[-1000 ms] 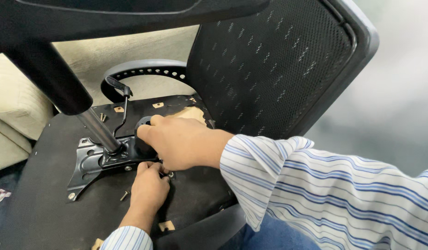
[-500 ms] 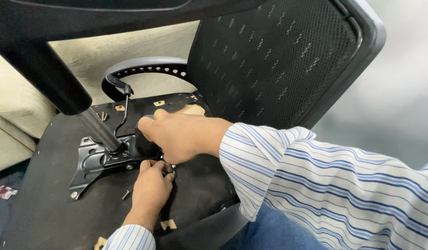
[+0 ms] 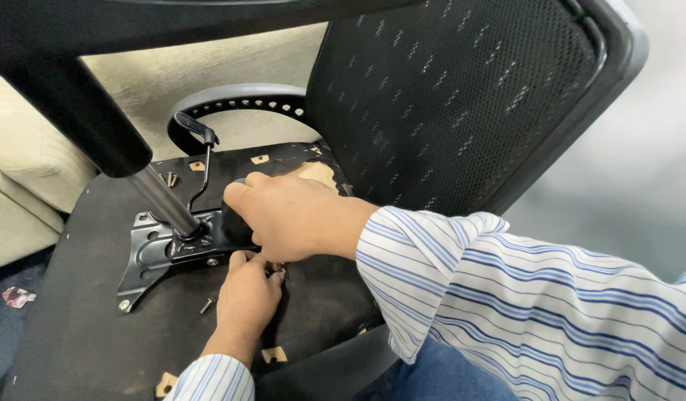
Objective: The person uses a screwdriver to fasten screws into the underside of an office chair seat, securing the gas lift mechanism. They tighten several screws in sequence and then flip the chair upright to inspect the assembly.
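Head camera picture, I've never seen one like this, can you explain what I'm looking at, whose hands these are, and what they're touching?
The view comes from a camera worn on a person's head, looking down at that person's own two bare hands, in striped sleeves. An office chair lies overturned, so you see the black underside of the seat, with the mesh backrest rising behind it. A black metal mounting plate sits on that underside, and a shiny gas-lift column rises from it. The right hand rests over a black knob beside the plate. The left hand pinches something small at the plate's edge; what it is stays hidden. A loose screw lies nearby, and a thin lever stands behind.
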